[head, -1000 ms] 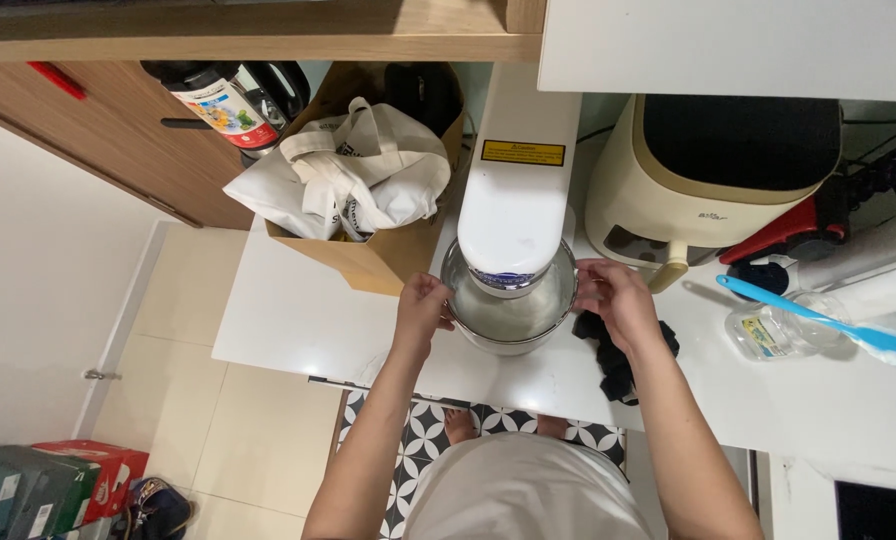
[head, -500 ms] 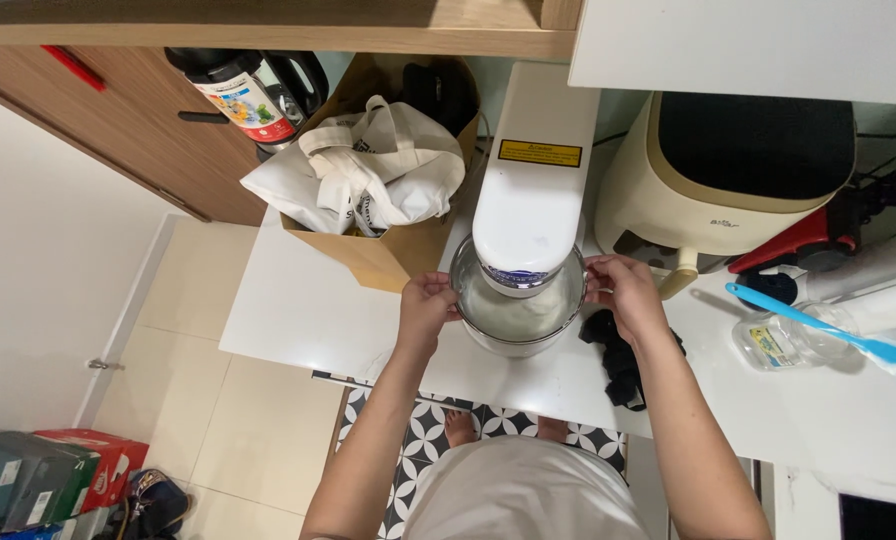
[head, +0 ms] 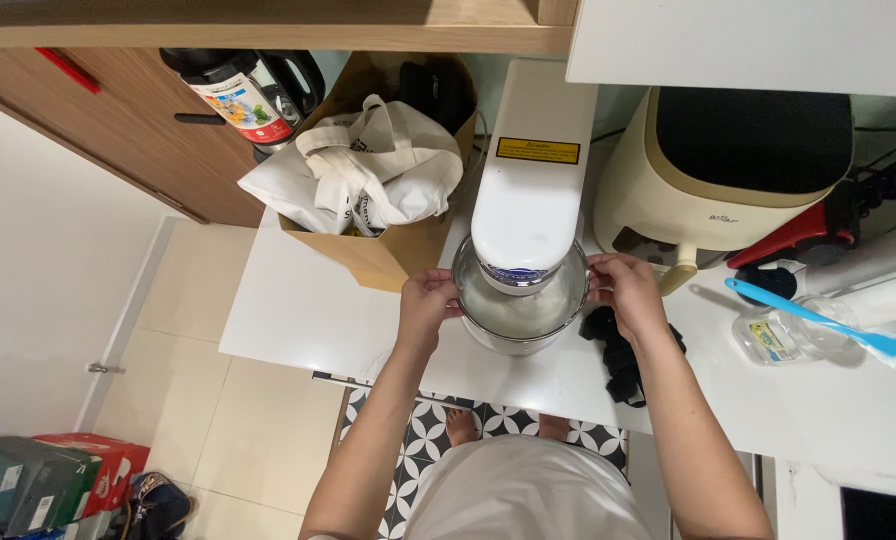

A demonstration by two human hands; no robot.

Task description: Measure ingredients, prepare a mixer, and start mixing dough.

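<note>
Both hands on the steel mixing bowl (head: 521, 312), which sits under the head of the white stand mixer (head: 530, 190), near the counter's (head: 298, 320) front edge. Left hand (head: 430, 305) wrapped on the bowl's left rim, right hand (head: 623, 292) cupping the right rim; fingers curled, narrow. Vs a sec ago: same grip, bowl in the same spot under the head, only the view drawn closer. So no lift or twist visible yet. Pale mix inside. Brown paper bag w/ white tote (head: 368, 190) just left of mixer, cream appliance (head: 728, 170) to the right, black cloth (head: 618, 350) under right wrist.
</note>
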